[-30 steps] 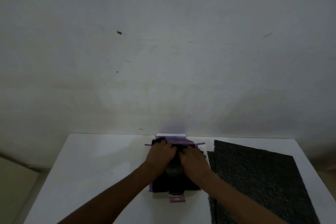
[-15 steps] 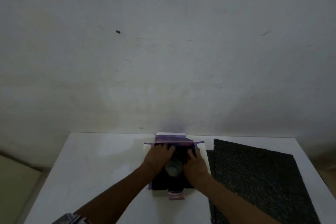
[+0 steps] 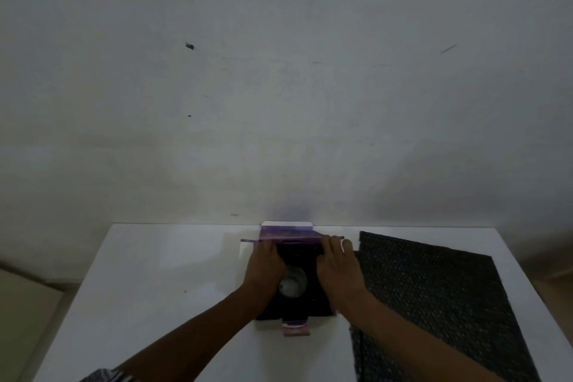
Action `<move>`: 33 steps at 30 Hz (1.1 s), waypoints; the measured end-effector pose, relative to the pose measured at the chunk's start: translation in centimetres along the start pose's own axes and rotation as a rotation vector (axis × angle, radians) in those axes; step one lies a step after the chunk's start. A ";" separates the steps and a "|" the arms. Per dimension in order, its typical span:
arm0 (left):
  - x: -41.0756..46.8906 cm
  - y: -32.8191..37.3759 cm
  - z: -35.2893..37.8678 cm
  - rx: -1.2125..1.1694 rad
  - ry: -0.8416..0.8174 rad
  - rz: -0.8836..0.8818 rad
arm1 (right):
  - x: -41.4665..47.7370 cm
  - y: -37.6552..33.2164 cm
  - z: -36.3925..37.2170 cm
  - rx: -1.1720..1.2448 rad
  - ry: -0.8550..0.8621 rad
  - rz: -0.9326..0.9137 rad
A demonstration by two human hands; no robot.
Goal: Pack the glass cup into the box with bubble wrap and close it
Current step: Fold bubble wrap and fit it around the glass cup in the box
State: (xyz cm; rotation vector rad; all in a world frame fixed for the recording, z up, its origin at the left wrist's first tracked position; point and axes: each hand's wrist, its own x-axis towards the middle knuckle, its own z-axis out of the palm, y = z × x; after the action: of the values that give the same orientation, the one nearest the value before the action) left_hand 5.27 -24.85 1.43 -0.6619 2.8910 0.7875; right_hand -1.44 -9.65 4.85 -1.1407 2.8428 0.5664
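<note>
The glass cup (image 3: 293, 284) sits low centre of the frame inside the open purple box (image 3: 286, 232), nested in dark wrap. The left hand (image 3: 263, 267) and right hand (image 3: 336, 270) lie flat, fingers extended, on the box's side walls. Risk: pressing the flaps down unevenly could tip the cup or buckle the card. A spare bubble wrap sheet (image 3: 440, 304) lies right on the tabletop (image 3: 161, 273).

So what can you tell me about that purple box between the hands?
The box looks like thin purple printed cardboard, lying open on the white table by the wall. Its far lid flap stands up; a small flap juts toward the camera. Dark wrap lines the inside around a glass cup. The left hand and right hand rest on its sides.
</note>
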 end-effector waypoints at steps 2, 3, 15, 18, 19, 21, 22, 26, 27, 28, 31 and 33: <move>-0.4 -0.3 0.1 -0.026 -0.031 -0.003 | 0.3 -0.5 0.4 -0.009 -0.008 0.017; -0.6 -0.5 0.1 -0.022 -0.085 0.033 | 0.7 -0.7 0.8 0.011 0.002 0.011; -0.6 -0.9 -1.2 -0.475 0.001 0.038 | 1.5 -1.8 2.4 0.247 -0.080 -0.021; -0.6 -0.6 -1.3 -0.472 -0.016 -0.014 | 2.3 -1.4 2.9 0.218 -0.203 -0.084; -0.7 -0.5 -1.3 -0.454 -0.031 -0.030 | 2.4 -1.5 3.0 0.197 -0.232 -0.104; -0.7 -0.7 -1.0 -0.355 -0.116 -0.052 | 2.6 -1.9 3.3 0.161 -0.260 -0.126; -0.7 -0.8 -0.9 -0.289 -0.169 -0.054 | 2.6 -2.1 3.2 0.156 -0.256 -0.114; -0.5 -1.1 -1.4 -0.057 -0.341 -0.049 | 2.4 -1.6 2.9 0.132 -0.236 -0.164; -0.6 -1.1 -1.8 0.025 -0.345 -0.013 | 2.3 -1.3 2.6 0.126 -0.240 -0.189; -0.5 -1.2 -2.0 0.069 -0.298 0.038 | 2.2 -0.9 2.3 0.138 -0.222 -0.195; -0.2 -1.3 -2.0 0.149 -0.112 0.159 | 2.0 0.0 1.4 0.168 0.015 -0.155; -0.3 -1.7 -1.5 0.168 -0.079 0.122 | 1.9 0.4 1.3 0.109 0.082 -0.132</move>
State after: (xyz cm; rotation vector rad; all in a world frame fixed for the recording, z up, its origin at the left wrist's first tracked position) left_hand 6.35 -26.81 2.03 -0.4309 2.9051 0.5603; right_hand -3.20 -10.20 3.47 -1.3491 2.7967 0.3613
